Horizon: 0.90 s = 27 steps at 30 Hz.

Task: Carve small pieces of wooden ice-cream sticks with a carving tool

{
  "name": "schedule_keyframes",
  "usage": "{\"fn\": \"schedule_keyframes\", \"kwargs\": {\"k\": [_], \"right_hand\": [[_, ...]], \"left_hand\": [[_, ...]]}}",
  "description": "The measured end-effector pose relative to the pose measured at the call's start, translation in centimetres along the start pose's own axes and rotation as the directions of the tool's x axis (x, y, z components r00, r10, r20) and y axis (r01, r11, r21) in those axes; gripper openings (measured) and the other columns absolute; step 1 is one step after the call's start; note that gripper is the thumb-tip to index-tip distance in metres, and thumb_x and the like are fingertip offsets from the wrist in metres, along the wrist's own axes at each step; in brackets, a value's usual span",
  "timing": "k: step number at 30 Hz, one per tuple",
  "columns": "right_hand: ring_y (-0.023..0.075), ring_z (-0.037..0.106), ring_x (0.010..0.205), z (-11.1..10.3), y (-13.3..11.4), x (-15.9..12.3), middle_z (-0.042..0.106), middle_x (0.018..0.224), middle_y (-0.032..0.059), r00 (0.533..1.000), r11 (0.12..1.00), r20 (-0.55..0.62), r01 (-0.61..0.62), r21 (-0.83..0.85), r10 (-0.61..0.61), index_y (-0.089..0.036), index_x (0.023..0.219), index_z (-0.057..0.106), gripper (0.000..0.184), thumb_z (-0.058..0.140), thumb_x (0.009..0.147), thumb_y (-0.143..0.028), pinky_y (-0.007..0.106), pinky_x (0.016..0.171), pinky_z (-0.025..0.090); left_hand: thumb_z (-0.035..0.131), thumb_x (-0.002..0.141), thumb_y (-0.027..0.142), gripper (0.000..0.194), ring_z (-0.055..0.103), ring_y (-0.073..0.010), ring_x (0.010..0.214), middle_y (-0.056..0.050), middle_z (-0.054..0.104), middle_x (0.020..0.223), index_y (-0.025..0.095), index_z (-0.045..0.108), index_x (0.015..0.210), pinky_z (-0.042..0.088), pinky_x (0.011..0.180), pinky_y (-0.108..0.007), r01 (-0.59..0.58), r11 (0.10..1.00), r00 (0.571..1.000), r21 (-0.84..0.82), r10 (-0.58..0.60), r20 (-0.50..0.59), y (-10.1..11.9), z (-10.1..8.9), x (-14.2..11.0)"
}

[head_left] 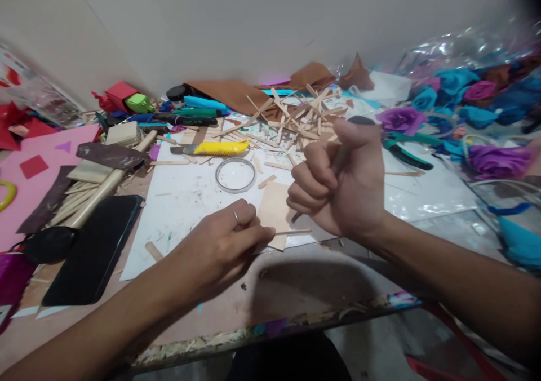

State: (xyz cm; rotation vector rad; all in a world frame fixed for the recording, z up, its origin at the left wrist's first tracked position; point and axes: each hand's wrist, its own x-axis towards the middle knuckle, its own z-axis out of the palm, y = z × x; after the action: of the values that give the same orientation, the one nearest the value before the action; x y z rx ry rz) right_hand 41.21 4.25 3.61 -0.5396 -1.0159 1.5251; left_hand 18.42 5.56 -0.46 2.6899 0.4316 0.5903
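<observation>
My left hand [230, 234], with a ring on one finger, pinches a thin wooden stick [296, 232] between thumb and fingertips. The stick lies across the near part of a small flat piece of light wood [274, 200], which rests on a white sheet [186, 200]. My right hand [342, 184] is closed in a fist, thumb upward, around a slim dark tool [295, 217]. Its narrow tip points down over the wood's right side, and a dark rounded end shows behind the thumb. Most of the tool is hidden, so its kind is unclear.
Beyond my hands lie a tape roll [235, 175], a yellow box cutter [220, 147] and a heap of broken sticks [300, 116]. A phone [97, 251] lies left. Green-handled pliers [408, 150] and paper flowers [477, 110] lie right. The table edge [203, 341] is near me.
</observation>
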Motion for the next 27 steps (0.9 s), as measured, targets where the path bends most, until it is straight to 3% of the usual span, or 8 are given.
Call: {"fn": "schedule_keyframes", "kwargs": {"k": [10,27], "right_hand": [[0.005,0.01,0.034,0.6,1.2,-0.1,0.016,0.04,-0.0086,0.996,0.978,-0.041,-0.068,0.198,0.078,-0.021,0.046,0.028,0.076,0.054,0.096,-0.072,0.021,0.035,0.011],[0.0043,0.011,0.032,1.0,1.5,-0.2,0.015,0.038,-0.0082,0.999,0.989,-0.027,-0.036,0.146,0.04,-0.021,0.046,0.025,0.078,0.057,0.094,-0.073,0.021,0.033,0.012]], "left_hand": [[0.057,0.103,0.01,0.02,0.048,-0.0142,0.079,-0.003,0.049,0.092,0.017,0.067,0.119,0.039,0.067,-0.027,0.002,1.0,1.0,-0.024,-0.002,-0.005,-0.2,0.3,-0.2],[0.06,0.103,0.013,0.012,0.044,-0.0121,0.075,-0.002,0.047,0.09,0.013,0.069,0.11,0.034,0.064,-0.027,0.012,0.999,1.0,-0.037,-0.012,0.003,0.2,0.1,-0.1]]}}
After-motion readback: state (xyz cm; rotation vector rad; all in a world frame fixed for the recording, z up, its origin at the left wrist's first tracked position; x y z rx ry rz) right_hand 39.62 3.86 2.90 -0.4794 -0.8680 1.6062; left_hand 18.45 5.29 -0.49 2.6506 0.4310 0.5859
